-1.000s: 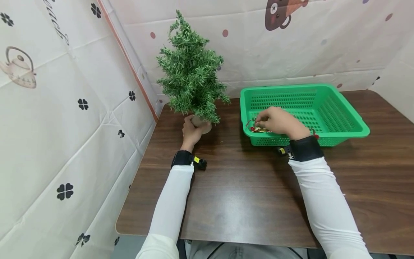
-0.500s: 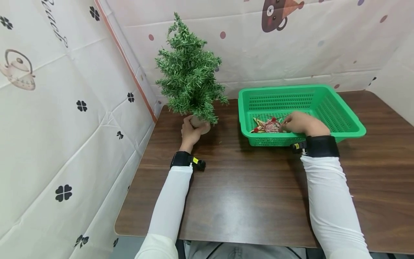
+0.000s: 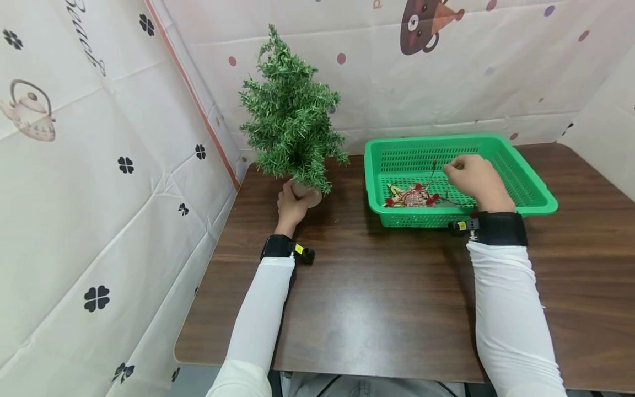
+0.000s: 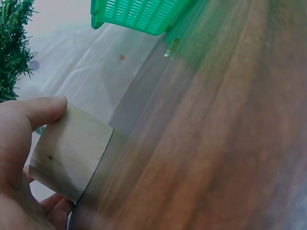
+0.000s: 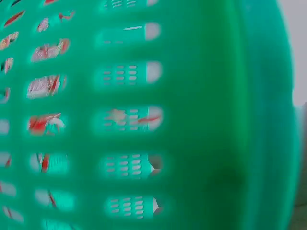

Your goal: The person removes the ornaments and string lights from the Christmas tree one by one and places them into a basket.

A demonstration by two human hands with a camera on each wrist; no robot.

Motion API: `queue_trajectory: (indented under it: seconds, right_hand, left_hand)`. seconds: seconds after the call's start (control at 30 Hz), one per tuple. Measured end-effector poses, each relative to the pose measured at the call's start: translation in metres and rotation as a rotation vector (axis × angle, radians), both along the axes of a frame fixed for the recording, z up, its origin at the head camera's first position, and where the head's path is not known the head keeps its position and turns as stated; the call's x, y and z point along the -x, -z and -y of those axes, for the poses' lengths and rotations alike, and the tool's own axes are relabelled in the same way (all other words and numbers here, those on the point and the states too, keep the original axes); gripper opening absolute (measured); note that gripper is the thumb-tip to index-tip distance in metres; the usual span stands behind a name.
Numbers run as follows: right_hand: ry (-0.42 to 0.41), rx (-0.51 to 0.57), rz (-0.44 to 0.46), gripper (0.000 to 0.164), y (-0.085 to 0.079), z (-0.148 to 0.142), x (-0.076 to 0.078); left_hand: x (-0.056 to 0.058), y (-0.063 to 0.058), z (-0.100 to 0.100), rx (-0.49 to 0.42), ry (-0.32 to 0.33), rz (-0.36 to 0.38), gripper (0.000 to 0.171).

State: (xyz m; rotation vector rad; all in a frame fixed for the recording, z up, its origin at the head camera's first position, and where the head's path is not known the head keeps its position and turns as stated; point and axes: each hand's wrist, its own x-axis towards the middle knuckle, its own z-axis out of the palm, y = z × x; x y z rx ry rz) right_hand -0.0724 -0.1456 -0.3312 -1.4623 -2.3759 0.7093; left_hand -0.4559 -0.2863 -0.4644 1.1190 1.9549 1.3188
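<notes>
In the head view my left hand grips the round wooden base of a small green artificial tree, which stands upright on the table. The left wrist view shows the thumb over the top of the pale wooden base and fingers curled under its side. My right hand is raised over the green basket, thumb and fingertips together by a thin dark red cord. Below lies a tangle of small red, pink and yellow hanging ornaments. The basket wall hides that hand in the right wrist view.
The brown wooden table spans both arms, its left edge beside a patterned white cloth wall. Another patterned cloth hangs behind the tree and basket. A small clear-green sliver lies on the table in the left wrist view.
My right hand has moved right from the basket's left end, dipped to the ornaments, then risen a little with the red cord near its fingertips. The left hand keeps its grip on the base.
</notes>
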Motion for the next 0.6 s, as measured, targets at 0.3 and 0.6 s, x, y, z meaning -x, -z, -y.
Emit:
queue_trajectory:
  seconds: [0.3,0.6]
  right_hand:
    - [-0.060,0.011,0.013,0.066,0.003,0.009,0.017]
    - [-0.121,0.046,0.000,0.063,0.007,0.018,0.028]
  left_hand:
    - [0.003,0.008,0.006,0.006,0.020,0.037,0.084]
    - [0.010,0.015,0.009,0.011,0.033,0.070,0.085]
